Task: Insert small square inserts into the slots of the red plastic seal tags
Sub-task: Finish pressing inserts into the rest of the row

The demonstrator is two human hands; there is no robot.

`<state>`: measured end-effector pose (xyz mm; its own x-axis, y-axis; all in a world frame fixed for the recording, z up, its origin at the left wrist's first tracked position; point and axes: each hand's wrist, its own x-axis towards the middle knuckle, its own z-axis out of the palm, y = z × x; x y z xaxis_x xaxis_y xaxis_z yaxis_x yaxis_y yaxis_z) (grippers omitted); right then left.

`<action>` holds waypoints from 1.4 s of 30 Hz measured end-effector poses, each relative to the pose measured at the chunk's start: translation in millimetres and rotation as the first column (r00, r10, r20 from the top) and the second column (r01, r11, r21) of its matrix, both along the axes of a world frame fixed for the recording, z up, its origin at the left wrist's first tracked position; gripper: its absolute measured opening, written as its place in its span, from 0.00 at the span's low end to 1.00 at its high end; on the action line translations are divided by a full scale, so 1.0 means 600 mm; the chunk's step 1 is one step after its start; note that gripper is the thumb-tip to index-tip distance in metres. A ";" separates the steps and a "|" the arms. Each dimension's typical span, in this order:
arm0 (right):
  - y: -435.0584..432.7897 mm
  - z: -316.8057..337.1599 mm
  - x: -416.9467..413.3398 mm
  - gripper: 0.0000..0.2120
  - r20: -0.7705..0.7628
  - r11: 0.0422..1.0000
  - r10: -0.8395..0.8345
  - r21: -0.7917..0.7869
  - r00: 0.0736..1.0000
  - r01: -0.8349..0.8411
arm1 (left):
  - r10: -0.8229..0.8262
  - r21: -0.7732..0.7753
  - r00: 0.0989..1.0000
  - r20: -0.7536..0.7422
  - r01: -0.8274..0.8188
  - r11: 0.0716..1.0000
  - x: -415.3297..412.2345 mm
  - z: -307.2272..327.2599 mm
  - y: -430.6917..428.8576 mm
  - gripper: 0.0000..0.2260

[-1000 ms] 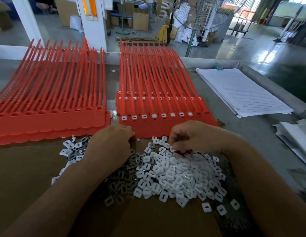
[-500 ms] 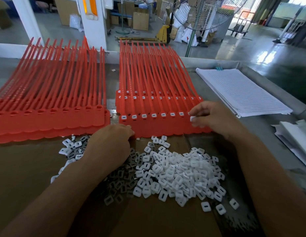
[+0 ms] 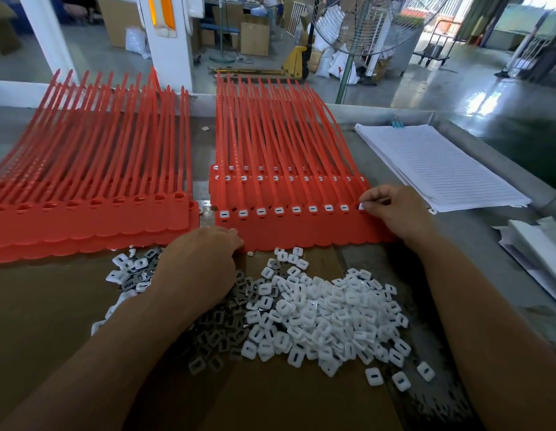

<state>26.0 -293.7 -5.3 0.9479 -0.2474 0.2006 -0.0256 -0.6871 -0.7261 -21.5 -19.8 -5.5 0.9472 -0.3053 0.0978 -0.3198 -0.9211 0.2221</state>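
Head view, right hand pinching white insert at slot of red tags, left hand grip unclear

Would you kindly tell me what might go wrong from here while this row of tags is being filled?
1. The right hand pinches an insert over the last slot at the right end of the tag sheet; it may seat crooked or drop.
2. The left hand rests by the sheet's near edge, its forearm over the loose insert pile; a shift could scatter pieces off the cardboard.
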 end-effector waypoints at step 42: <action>0.000 -0.002 0.022 0.09 -0.079 0.996 -0.041 0.073 0.996 0.047 | -0.010 -0.014 1.000 0.016 0.010 1.000 0.003 -0.002 -0.001 0.21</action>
